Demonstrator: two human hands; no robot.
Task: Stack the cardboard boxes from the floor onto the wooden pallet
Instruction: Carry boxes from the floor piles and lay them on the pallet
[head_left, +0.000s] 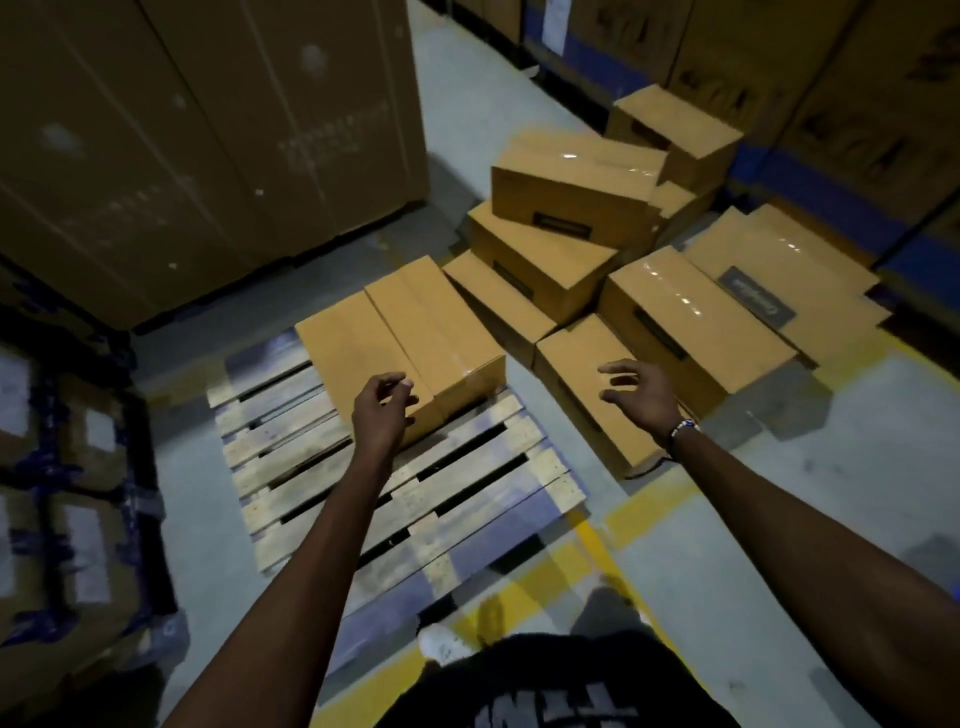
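Head camera looks down at a wooden pallet (395, 483) on the floor (779, 545), two cardboard boxes (400, 338) at its far end. More boxes (649, 312) lie heaped to its right. Left hand (382, 413) and right hand (641, 395) hover, fingers loosely curled, grasping nothing.

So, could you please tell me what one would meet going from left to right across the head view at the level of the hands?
Wrapped cartons at the left edge → wooden pallet → box on the pallet → left hand → box on the floor → right hand → bare grey floor.
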